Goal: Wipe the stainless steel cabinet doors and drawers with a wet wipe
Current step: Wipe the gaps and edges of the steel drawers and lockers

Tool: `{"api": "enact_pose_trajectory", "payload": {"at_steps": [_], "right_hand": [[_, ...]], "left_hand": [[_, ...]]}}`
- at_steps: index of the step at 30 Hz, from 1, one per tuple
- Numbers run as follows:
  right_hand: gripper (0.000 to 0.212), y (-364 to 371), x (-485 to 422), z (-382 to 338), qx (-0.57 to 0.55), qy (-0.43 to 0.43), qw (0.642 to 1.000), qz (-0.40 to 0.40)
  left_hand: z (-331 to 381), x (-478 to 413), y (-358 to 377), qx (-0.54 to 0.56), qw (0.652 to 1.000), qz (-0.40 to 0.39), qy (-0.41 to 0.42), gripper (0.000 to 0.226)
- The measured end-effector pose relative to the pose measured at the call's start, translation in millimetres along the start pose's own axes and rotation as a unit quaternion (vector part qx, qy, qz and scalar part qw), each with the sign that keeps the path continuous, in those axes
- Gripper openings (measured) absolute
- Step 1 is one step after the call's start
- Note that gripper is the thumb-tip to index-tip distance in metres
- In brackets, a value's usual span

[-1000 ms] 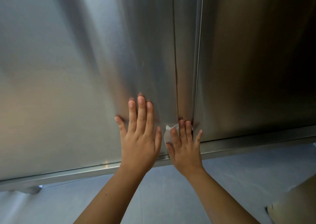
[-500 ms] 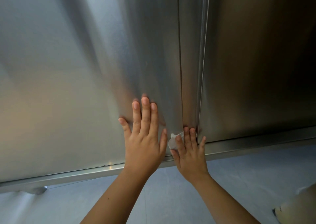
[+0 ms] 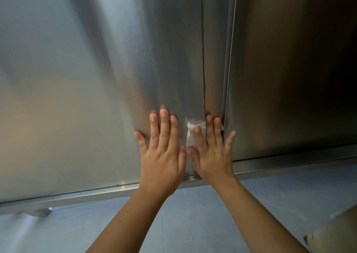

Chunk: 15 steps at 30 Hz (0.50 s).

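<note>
Two stainless steel cabinet doors fill the view: the left door (image 3: 73, 90) and the right door (image 3: 286, 82), split by a narrow vertical strip and seam. My left hand (image 3: 162, 152) lies flat on the left door near its lower right corner, fingers apart, holding nothing. My right hand (image 3: 212, 152) presses a white wet wipe (image 3: 192, 134) flat against the door at the seam; most of the wipe is hidden under the fingers.
A steel bottom rail (image 3: 289, 165) runs under the doors. Below it lies a grey floor (image 3: 193, 218). A cabinet foot (image 3: 36, 213) shows at the lower left. A pale object (image 3: 336, 231) sits at the bottom right corner.
My right hand has slid the wipe a little up along the seam, and more of the wipe shows. The left hand stays flat on the door.
</note>
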State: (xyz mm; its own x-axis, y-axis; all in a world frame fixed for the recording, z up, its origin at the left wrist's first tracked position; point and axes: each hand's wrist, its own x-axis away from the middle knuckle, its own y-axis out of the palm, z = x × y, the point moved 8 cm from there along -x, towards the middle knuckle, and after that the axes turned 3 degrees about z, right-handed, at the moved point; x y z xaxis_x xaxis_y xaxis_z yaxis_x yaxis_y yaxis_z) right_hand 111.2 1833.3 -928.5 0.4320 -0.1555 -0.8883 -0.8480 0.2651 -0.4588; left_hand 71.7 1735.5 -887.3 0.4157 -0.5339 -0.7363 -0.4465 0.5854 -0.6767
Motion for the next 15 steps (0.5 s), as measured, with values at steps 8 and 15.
{"api": "enact_pose_trajectory", "payload": {"at_steps": [8, 15], "right_hand": [[0.058, -9, -23, -1, -0.031, 0.029, 0.999, 0.019], [0.056, -5, -18, -1, -0.036, 0.034, 0.998, 0.031]], "left_hand": [[0, 0, 0, 0.011, 1.0, -0.001, -0.006, 0.073], [-1, 1, -2, 0.024, 1.0, -0.016, -0.004, 0.071]]}}
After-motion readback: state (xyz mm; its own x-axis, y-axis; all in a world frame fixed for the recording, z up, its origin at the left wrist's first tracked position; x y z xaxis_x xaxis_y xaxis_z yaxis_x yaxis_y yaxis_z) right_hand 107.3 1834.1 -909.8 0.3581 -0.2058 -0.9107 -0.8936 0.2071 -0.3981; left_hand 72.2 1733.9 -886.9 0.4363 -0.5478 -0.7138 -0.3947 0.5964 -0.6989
